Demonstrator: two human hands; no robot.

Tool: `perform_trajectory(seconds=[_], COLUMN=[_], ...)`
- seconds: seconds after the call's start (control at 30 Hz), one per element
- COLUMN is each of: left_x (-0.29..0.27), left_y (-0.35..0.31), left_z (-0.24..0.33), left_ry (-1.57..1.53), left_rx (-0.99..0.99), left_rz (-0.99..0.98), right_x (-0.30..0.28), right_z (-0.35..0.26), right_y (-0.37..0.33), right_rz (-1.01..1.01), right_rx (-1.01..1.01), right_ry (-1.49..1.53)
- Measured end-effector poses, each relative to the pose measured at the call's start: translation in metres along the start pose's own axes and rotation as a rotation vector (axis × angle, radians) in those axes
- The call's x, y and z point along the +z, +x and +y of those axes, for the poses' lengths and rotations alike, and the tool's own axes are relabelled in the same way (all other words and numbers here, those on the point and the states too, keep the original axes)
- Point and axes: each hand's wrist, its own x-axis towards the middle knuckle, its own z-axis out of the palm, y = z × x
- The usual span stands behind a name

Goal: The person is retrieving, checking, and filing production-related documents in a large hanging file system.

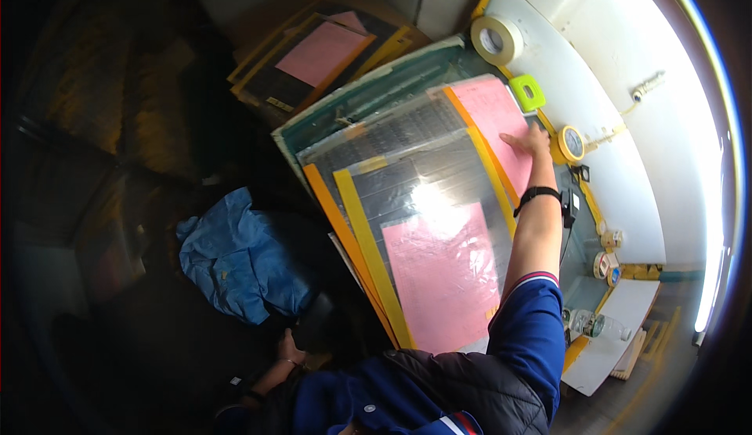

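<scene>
My right hand (533,142) reaches to the far right of the worktable, its fingers spread on a pink sheet (495,114) with an orange strip along its side. Nearer to me lies a dark, clear-covered film sheet (423,172) edged with yellow tape, glare on its surface. Another pink sheet (439,278) shows under the clear cover. Low on the left, my left hand (290,350) is beside a dark object (316,319), fingers curled in; shadow hides what they hold. A crumpled blue cloth (239,259) lies just beyond that hand.
More taped sheets with pink paper (321,51) lie on a brown surface at the back. Along the table's right side are a white tape roll (497,40), a green holder (526,92), a yellow tape roll (571,144) and a clear bottle (603,326). A bright tube light (711,255) stands at right.
</scene>
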Motion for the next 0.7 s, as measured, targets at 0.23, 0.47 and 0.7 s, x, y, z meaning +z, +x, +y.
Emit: perform_trajectory(seconds=[0.23, 0.47, 0.7], left_x=[0.001, 0.005, 0.003], left_y=[0.001, -0.001, 0.003], left_z=[0.001, -0.002, 0.009], left_ry=[0.017, 0.051, 0.048], left_rx=[0.015, -0.006, 0.003], left_rz=[0.037, 0.068, 0.09], right_x=[-0.004, -0.011, -0.021], right_z=[0.009, -0.003, -0.008], right_y=[0.024, -0.008, -0.02], right_rz=[-0.161, -0.087, 0.155], right_rx=[-0.044, 0.099, -0.192], right_ry=[0.083, -0.026, -0.08])
